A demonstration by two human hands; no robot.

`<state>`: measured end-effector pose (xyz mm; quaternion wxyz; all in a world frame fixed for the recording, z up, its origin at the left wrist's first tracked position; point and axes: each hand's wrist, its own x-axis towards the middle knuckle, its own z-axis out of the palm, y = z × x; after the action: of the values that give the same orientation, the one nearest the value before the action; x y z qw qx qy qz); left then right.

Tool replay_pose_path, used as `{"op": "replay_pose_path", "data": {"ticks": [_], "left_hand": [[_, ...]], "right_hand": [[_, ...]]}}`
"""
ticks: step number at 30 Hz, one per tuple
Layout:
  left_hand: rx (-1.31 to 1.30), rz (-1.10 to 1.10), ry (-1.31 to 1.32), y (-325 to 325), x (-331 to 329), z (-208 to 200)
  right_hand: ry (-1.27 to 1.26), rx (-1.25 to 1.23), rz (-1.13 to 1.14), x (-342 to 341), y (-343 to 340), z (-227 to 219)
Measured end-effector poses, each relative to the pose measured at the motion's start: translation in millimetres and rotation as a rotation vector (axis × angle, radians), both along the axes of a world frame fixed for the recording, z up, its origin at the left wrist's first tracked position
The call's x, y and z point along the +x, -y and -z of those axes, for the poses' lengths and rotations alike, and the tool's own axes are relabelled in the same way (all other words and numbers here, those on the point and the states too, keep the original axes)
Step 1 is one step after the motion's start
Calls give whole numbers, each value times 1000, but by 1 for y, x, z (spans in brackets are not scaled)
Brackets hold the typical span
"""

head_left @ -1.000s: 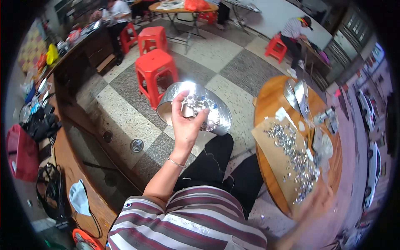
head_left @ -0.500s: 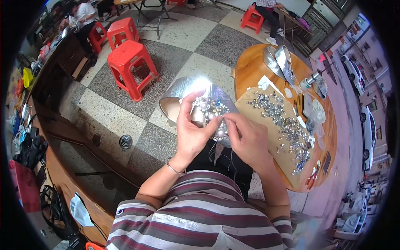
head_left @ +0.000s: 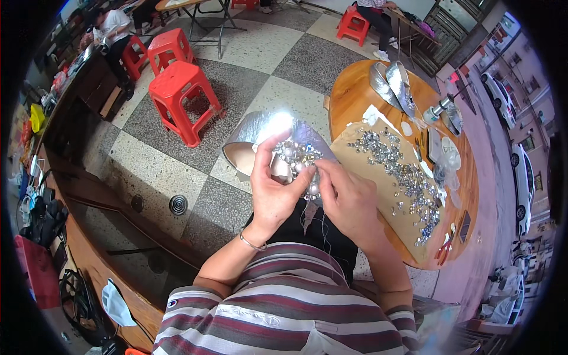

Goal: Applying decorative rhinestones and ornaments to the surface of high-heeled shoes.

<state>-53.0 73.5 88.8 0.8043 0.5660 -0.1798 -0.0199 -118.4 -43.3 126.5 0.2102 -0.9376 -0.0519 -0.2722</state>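
Note:
A curved silver piece (head_left: pixel 244 129) with a pale lining is held in front of me, over my lap. Pearl-like beads and shiny stones (head_left: pixel 290 151) cluster on its near side. My left hand (head_left: pixel 272 198) is closed around that beaded side, its thumb pressed among the beads and its fingers partly behind the piece. Beside that thumb, my right hand (head_left: pixel 350 201) pinches at the beads with thumb and forefinger; whatever is between the tips is too small to make out. Thin loose thread (head_left: pixel 324 228) hangs below the piece.
To the right, a wooden table (head_left: pixel 349 89) bears brown paper (head_left: pixel 408 248) with scattered gems (head_left: pixel 408 177), more silver pieces (head_left: pixel 384 86) and red-handled pliers (head_left: pixel 444 253). Red stools (head_left: pixel 177 83) stand ahead left. A curved wooden counter (head_left: pixel 89 260) runs along my left. Other people sit farther off.
The view has shifted slightly. My right hand stays at the beads with its fingers a little moved; my left keeps its hold on the silver piece.

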Motion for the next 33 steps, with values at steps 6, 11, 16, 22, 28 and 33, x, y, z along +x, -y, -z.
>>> {"op": "replay_pose_path", "data": {"ticks": [6,11,16,22,28,33], "left_hand": [[95,-198,254,9,-9,11],[279,-280,805,14,-5,25],[329,-217,835,21,-5,28],[-268,195,-78,15,-1,0],[-405,438,-329,20,-10,4],[-339,465,-322,23,-10,8]], "right_hand": [[-53,144,89,-3,-10,3],[-76,356,194,-1,-13,9],[9,358,182,1,-3,14],[-289,1126,174,-19,72,9],[-435,1952,-393,-14,42,41],[-200,2192,-513,-16,34,57]]}}
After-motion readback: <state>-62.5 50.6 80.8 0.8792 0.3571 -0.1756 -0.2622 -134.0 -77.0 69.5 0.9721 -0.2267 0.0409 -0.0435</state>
